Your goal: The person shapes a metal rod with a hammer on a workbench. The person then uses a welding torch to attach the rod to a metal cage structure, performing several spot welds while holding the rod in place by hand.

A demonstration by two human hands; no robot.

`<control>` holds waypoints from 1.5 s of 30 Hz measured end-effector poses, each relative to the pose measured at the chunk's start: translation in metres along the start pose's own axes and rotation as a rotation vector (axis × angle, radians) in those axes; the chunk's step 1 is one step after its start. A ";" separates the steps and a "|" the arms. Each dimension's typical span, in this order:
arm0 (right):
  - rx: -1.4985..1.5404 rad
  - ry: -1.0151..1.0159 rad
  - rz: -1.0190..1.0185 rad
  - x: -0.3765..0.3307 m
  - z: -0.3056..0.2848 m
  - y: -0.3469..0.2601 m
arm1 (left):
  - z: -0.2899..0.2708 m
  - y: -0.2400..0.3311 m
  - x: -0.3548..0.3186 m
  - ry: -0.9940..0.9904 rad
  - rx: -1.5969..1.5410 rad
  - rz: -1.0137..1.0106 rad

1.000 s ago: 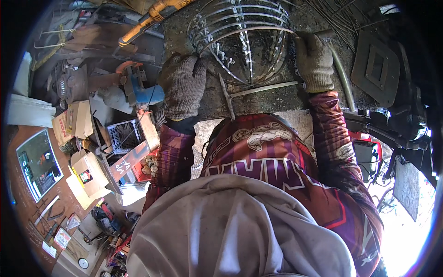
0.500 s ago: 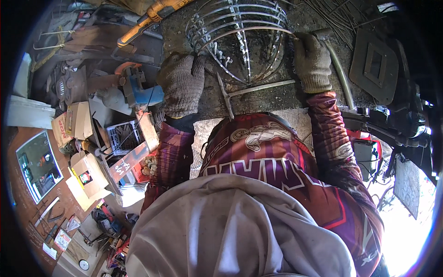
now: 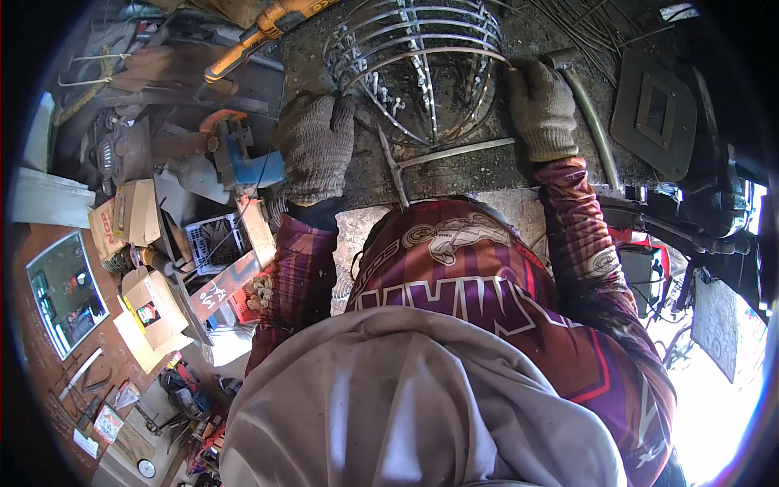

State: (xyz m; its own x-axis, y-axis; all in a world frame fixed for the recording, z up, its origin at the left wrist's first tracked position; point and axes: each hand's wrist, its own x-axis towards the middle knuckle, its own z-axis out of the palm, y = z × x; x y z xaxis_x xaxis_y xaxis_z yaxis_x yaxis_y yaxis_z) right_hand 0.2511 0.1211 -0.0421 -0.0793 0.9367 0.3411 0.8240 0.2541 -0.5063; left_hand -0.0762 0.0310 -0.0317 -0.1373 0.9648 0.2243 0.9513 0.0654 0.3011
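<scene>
A bowl-shaped cage of welded metal rods point(image 3: 432, 89) sits on the dark, grimy workbench top point(image 3: 479, 177). Along its ribs show whitish weld blobs. One thin curved rod point(image 3: 430, 53) arches across its near side. At the rod's left end is my left hand point(image 3: 315, 148) in a grey knitted glove, closed, with thumb and forefinger by the rod. My right hand point(image 3: 542, 109), gloved alike, closes at the other end. The fingertips of both are partly hidden. Between me and the cage lies a T-shaped metal piece point(image 3: 395, 166), just right of my left hand.
A yellow-and-black power tool point(image 3: 261, 36) lies at the far left of the bench. To the right are a curved metal bar point(image 3: 595, 130), a plate with a rectangular cut-out point(image 3: 656, 114) and loose rods point(image 3: 580, 28). A blue tool point(image 3: 251, 165) and open cardboard box point(image 3: 152, 308) stand left.
</scene>
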 end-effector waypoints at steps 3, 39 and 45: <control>-0.016 -0.030 0.003 0.000 0.001 0.003 | -0.005 0.003 0.001 0.012 0.067 0.022; -0.143 -0.079 -0.014 -0.004 0.001 -0.006 | -0.007 0.001 0.004 0.175 0.069 0.142; -0.138 -0.074 -0.048 -0.005 0.002 -0.002 | -0.017 0.007 0.004 -0.091 0.091 -0.024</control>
State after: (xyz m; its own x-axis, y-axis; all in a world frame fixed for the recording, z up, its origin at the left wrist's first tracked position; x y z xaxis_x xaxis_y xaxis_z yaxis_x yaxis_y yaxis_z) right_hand 0.2485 0.1167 -0.0442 -0.1572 0.9410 0.2998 0.8874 0.2678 -0.3753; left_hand -0.0746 0.0312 -0.0125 -0.1388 0.9815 0.1316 0.9698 0.1078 0.2187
